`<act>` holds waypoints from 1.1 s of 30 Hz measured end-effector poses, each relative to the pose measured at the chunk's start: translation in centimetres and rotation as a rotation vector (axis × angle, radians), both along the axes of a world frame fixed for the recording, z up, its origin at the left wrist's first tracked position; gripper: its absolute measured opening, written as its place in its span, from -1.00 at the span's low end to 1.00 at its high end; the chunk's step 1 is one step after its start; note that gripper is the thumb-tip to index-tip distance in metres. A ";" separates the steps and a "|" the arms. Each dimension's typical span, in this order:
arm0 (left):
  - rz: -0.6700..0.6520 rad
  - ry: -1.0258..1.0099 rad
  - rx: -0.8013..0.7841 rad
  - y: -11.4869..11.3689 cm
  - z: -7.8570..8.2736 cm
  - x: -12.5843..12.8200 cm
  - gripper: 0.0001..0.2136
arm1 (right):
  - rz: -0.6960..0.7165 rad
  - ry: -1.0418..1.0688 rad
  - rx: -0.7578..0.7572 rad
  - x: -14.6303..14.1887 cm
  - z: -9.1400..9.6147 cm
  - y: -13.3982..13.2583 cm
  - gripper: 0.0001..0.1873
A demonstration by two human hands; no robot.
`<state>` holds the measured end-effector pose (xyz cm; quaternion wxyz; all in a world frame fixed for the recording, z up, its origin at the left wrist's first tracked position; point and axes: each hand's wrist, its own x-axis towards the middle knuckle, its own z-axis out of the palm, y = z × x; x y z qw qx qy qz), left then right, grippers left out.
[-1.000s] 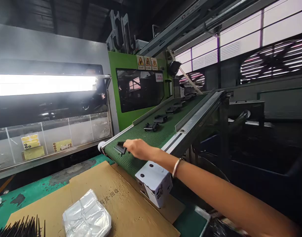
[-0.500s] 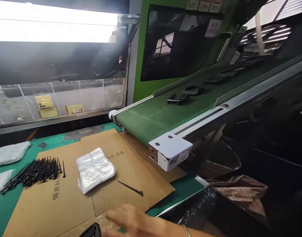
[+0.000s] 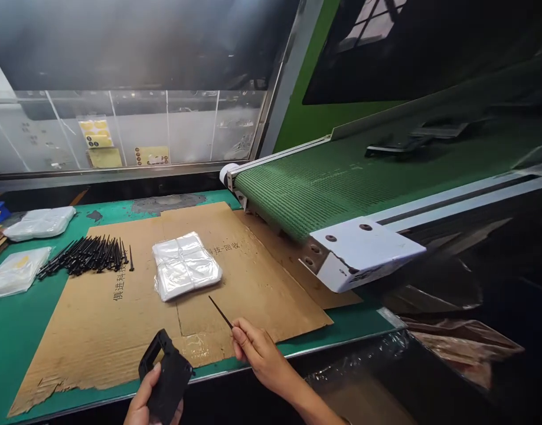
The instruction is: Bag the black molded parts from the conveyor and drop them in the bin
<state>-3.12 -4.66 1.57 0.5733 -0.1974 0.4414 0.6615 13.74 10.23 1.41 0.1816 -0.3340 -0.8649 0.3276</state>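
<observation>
My left hand [image 3: 149, 401] at the bottom of the view grips a black moulded plastic part [image 3: 167, 375], a frame-like piece with a rectangular opening. My right hand [image 3: 260, 354] pinches a thin black pin [image 3: 220, 311] above the cardboard sheet [image 3: 271, 313], with its point reaching up and to the left. A loose pile of similar black pins [image 3: 87, 257] lies on the cardboard at the left. A bundle of transparent plastic bags [image 3: 186, 265] sits between the pile and my right hand.
A green ribbed conveyor belt [image 3: 324, 189] ends at the right, with a white metal bracket [image 3: 363, 254] at its corner and a black part [image 3: 412, 141] on it. Plastic bags [image 3: 38, 224] lie on the green bench [image 3: 342, 327]. Dark plastic sheeting hangs below its front edge.
The black part has gone from the belt's end and is now in my left hand. My right hand has lifted the loose pin off the cardboard. The view has swung down and left.
</observation>
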 end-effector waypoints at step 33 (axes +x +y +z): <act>-0.036 -0.290 -0.061 -0.2 2.6 1.5 -0.80 | 0.136 0.272 0.320 -2.9 -0.7 -5.3 -0.64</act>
